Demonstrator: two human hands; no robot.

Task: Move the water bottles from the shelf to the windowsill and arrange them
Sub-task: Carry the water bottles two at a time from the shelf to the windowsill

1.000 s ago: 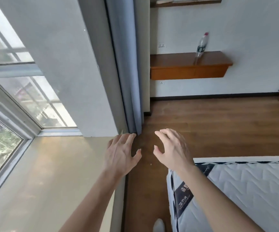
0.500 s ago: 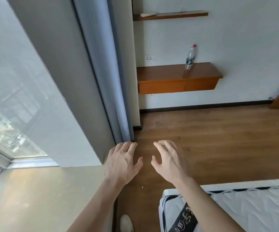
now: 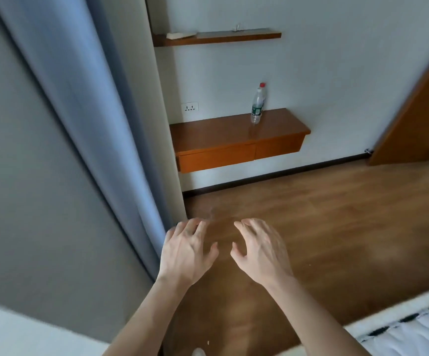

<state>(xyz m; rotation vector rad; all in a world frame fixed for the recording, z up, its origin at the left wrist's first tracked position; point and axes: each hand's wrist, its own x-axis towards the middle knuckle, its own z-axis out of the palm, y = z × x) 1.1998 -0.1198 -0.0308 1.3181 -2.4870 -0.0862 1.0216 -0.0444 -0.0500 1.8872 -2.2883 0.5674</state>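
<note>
One water bottle [image 3: 257, 104] with a red cap, upright at the back edge of the shelf [image 3: 221, 136], nearer its right corner, by the white wall [image 3: 336, 73]. Out over the wooden floor [image 3: 336, 214], left hand [image 3: 186, 250] and right hand [image 3: 261, 249] side by side, not touching — fingers wide, a little bent, holding nothing. Blue curtain [image 3: 79, 124] just beside the left hand.

Open wooden floor [image 3: 336, 214] up to the wall shelf [image 3: 221, 136]
The way across is wide. The water bottle [image 3: 257, 105] stands alone on the shelf, with room on both sides. A blue curtain [image 3: 100, 124] hangs close on the left; the bed [image 3: 408, 335] and the door [image 3: 419, 119] stick in on the right.
</note>
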